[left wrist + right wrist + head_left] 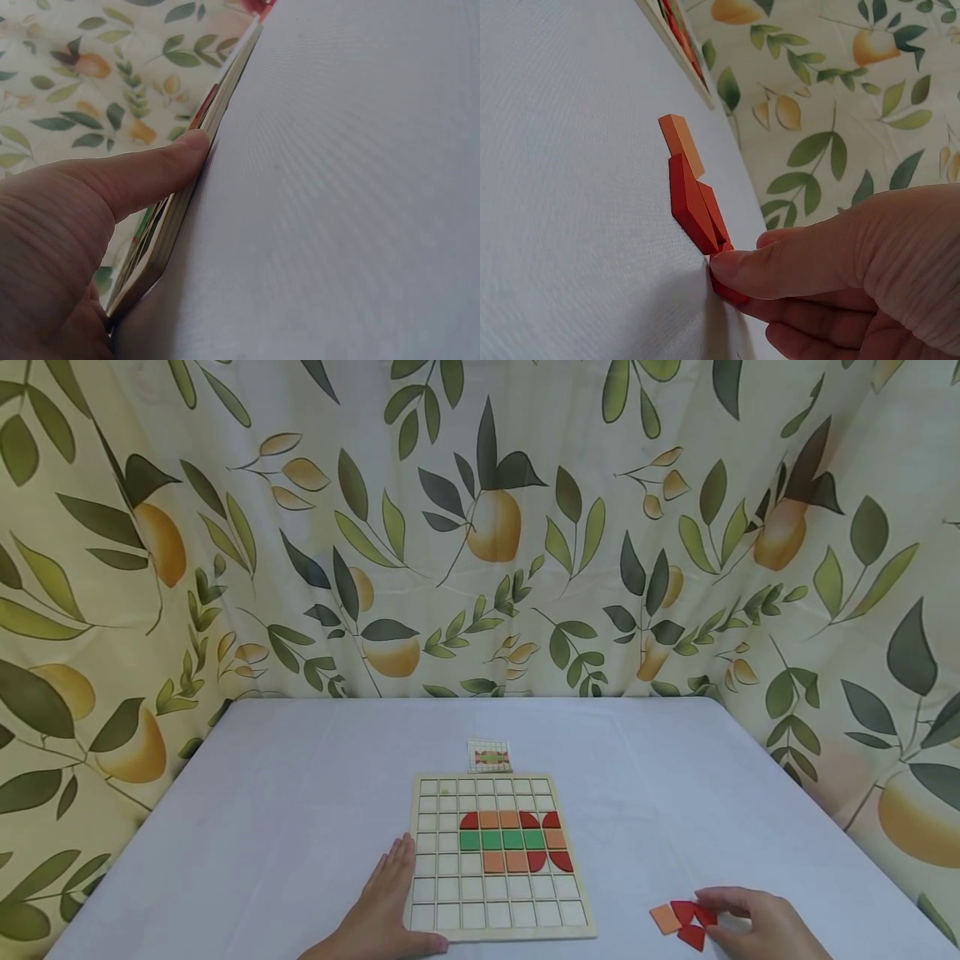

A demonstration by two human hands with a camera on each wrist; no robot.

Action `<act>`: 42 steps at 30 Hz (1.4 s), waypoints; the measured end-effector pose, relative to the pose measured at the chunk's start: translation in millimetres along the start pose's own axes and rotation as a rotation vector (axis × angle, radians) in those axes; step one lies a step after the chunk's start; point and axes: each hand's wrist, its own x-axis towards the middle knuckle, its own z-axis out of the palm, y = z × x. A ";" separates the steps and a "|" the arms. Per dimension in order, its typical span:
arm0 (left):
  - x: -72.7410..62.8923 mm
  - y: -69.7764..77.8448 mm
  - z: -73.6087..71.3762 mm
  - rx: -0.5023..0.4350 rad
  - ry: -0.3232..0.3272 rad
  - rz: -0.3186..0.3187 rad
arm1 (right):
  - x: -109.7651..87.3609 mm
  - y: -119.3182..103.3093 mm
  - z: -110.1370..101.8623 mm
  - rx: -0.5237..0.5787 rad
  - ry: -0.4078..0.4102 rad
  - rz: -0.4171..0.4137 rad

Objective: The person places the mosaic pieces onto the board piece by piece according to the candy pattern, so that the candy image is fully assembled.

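Observation:
A square wooden grid board (495, 933) lies on the table, holding rows of red, orange and green tiles (491, 840). My left hand (378, 893) lies along its left side, fingers straight, with the thumb (161, 174) against the front edge. To the right of the board, my right hand (765, 920) pinches a red rounded tile (726, 289) between thumb and fingers, close over the cloth. Beside it lie two more red tiles (692, 937) and one orange square tile (664, 919), bunched together.
A small pattern card (490, 747) with a grid and coloured design stands at the board's far edge. White cloth (262, 827) covers the table. Behind and around hangs a curtain (300, 610) printed with leaves and fruit.

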 end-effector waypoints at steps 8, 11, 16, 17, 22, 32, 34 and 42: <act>0.2 -1.4 1.4 0.004 0.000 -0.001 | 0.6 3.9 -1.2 -0.015 0.019 0.009; 0.5 -1.7 1.7 0.006 0.000 0.002 | 1.9 3.4 -2.0 -0.029 0.038 -0.002; 0.8 -2.6 2.1 0.014 0.006 0.017 | 3.1 -6.1 -3.7 -0.046 0.073 -0.042; 0.7 -2.7 2.2 0.012 0.008 0.018 | 3.3 -9.2 -3.8 -0.052 0.080 -0.057; 0.1 -3.1 2.4 0.016 0.009 0.026 | 6.4 -27.9 0.2 -0.065 0.127 -0.182; 0.3 -2.0 1.7 0.026 0.005 0.014 | 14.6 -59.9 15.4 -0.034 0.127 -0.219; -0.1 -2.2 1.8 0.020 0.005 0.017 | 16.0 -64.8 17.9 -0.028 0.120 -0.213; -0.6 -4.5 2.5 0.013 0.019 0.044 | 22.5 -80.3 24.2 -0.037 0.097 -0.318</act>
